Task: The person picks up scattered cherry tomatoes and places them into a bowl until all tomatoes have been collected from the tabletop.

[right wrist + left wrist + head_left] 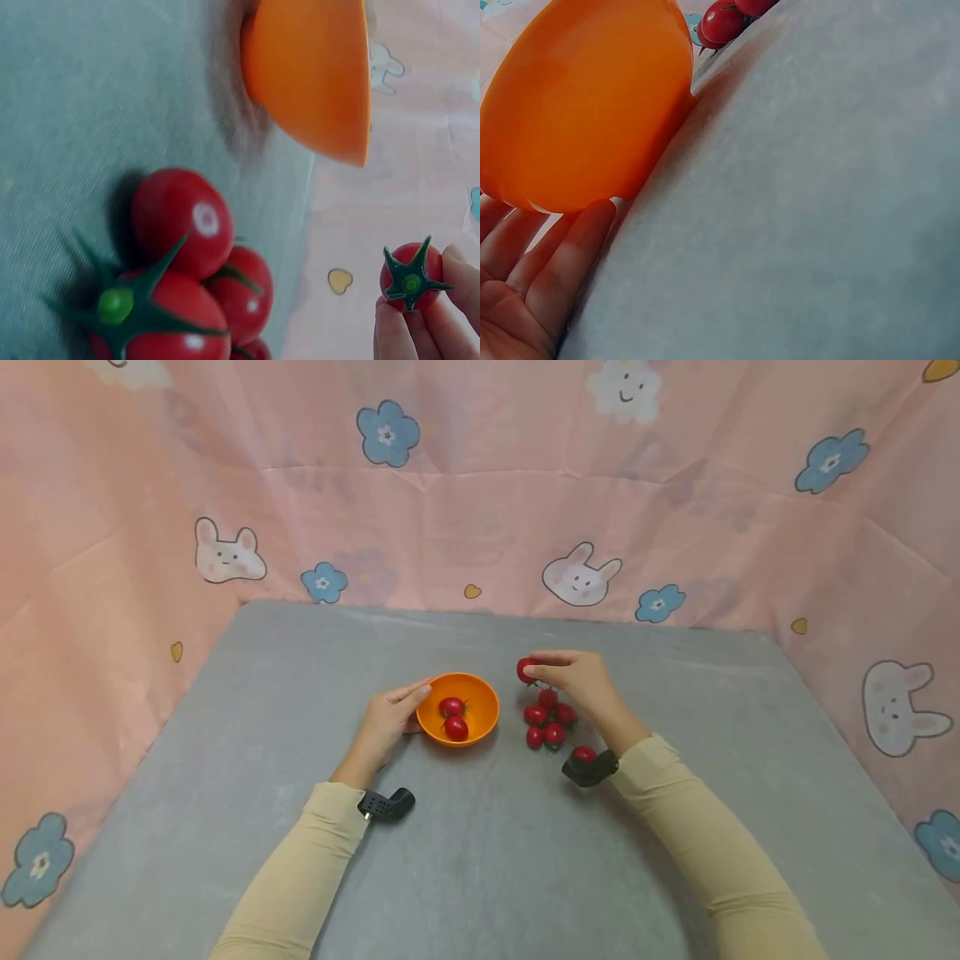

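An orange bowl [482, 714] stands on the grey tabletop with two cherry tomatoes [456, 728] inside. My left hand [384, 722] holds the bowl at its left side, the thumb over the rim and the fingers [577, 247] against the outer wall. To the right of the bowl, my right hand [583, 681] pinches a cherry tomato [411, 277] between thumb and fingers, raised above the table. Its green star-shaped stem end shows in the right wrist view. Below that hand lies a cluster of several cherry tomatoes [553, 735], some with green tops.
One more cherry tomato [584, 753] lies near the right wrist, partly covered by the black wrist camera [590, 770]. Another black camera [387, 806] sits on the left wrist. A pink printed curtain [480, 510] hangs behind and beside the grey table [480, 860].
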The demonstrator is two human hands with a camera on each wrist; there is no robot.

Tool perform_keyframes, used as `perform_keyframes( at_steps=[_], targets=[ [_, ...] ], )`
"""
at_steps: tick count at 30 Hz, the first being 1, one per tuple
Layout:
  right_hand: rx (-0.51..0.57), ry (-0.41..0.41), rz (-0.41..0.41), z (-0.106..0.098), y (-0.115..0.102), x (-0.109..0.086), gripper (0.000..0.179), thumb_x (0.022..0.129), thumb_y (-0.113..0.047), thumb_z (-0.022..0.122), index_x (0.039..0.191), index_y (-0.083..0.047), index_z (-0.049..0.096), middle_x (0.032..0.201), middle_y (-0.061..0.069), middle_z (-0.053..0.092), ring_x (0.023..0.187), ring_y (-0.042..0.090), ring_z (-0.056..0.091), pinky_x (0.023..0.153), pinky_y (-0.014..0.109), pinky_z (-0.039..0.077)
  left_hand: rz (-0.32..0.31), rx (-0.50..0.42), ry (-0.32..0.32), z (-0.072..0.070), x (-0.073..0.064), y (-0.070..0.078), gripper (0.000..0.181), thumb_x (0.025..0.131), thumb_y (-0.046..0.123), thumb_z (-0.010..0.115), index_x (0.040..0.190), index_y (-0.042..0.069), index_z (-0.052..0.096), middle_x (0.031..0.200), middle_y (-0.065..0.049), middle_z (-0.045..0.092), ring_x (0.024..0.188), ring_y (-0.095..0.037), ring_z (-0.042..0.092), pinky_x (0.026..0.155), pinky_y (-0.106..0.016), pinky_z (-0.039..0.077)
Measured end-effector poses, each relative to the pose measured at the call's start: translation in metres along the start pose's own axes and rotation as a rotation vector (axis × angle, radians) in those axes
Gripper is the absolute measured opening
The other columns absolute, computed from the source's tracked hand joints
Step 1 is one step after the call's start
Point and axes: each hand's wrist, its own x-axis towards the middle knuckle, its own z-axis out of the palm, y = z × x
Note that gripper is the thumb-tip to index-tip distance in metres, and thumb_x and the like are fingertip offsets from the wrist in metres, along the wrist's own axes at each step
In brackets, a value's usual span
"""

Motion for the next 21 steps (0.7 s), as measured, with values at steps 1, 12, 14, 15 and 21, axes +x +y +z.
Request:
perform_keyframes(
  at_steps=[1,12,14,15,21],
  targets=[
    [-0.001,-0.003,0.003,0.001,-0.001,0.000,0.046,0.088,-0.039,0.076,0.128,-0.019,0.069,0.130,0.008,0.067,0.127,0.027,0.051,0.111,0.043,0.046,0.000,-0.004,-0.002,0.000,0.000,0.000,0.042,0.098,0.031,0.063,0.135,0.010,0.063,0.143,-0.008,0.059,0.121,-0.020,0.060,0.071,-0.020,0.060],
    [-0.020,-0.042,-0.025,0.016,-0.008,0.002,0.043,0.087,-0.036,0.077,0.126,-0.019,0.070,0.130,0.006,0.068,0.124,0.027,0.055,0.113,0.046,0.043,-0.001,-0.010,-0.010,-0.001,0.002,0.000,0.043,0.098,0.033,0.064,0.135,0.011,0.063,0.143,-0.008,0.059,0.126,-0.025,0.058,0.074,-0.022,0.061],
    [-0.020,-0.050,-0.033,0.019,-0.008,0.002,0.042,0.087,-0.036,0.077,0.125,-0.019,0.071,0.130,0.006,0.068,0.124,0.027,0.055,0.113,0.047,0.043,-0.002,-0.003,-0.010,0.000,0.002,0.000,0.043,0.097,0.033,0.064,0.135,0.012,0.063,0.143,-0.008,0.059,0.125,-0.024,0.059,0.073,-0.022,0.060],
    [-0.016,-0.057,-0.040,0.020,-0.009,0.002,0.042,0.086,-0.035,0.078,0.125,-0.019,0.071,0.129,0.006,0.068,0.124,0.027,0.055,0.113,0.046,0.043,-0.002,0.000,-0.009,0.000,0.002,0.000,0.043,0.097,0.033,0.064,0.135,0.012,0.063,0.143,-0.008,0.059,0.124,-0.024,0.059,0.073,-0.022,0.060],
    [-0.031,-0.086,-0.061,0.028,-0.012,0.002,0.042,0.084,-0.037,0.079,0.122,-0.019,0.073,0.126,0.006,0.070,0.124,0.025,0.055,0.112,0.046,0.044,0.003,0.015,-0.005,-0.001,0.001,0.000,0.043,0.098,0.034,0.064,0.134,0.012,0.064,0.142,-0.008,0.059,0.122,-0.023,0.059,0.072,-0.020,0.060]
  ],
)
